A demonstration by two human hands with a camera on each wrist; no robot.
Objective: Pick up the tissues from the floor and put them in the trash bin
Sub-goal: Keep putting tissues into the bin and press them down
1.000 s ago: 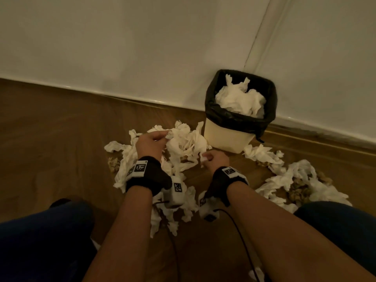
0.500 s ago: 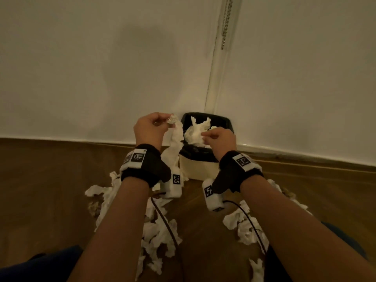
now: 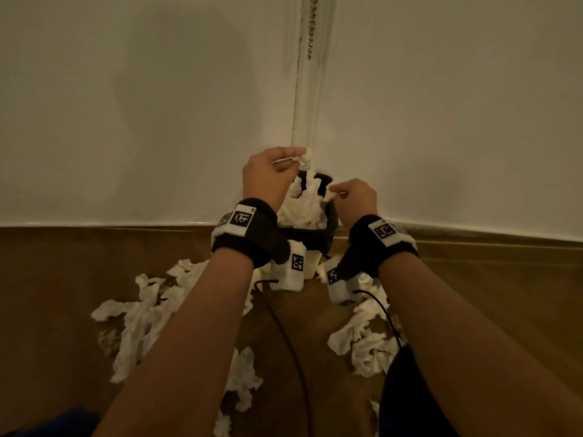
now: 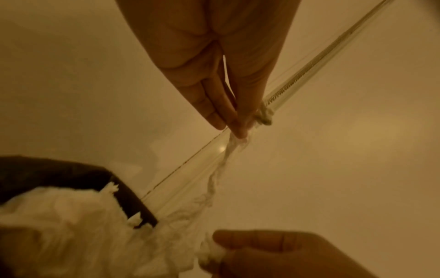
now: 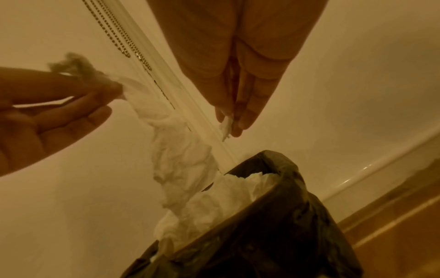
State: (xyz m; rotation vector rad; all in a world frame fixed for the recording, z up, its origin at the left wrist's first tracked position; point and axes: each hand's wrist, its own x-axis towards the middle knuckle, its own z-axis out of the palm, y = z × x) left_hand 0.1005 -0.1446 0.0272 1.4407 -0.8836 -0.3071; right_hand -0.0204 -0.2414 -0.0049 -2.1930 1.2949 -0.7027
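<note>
Higher now, both hands: left fingers pinch a long tissue, right fingers a scrap (tiny), above the bin; its heaped pile may spill.

There are two hands above one trash bin, the left hand and the right hand, and each wrist has one black band, so two wrist bands together. Each hand pinches one piece: one long tissue strip in the left, one small tissue scrap in the right. On the floor lie two loose heaps of floor tissues (single pieces I cannot count, they overlap). One bead chain hangs at the wall.
</note>
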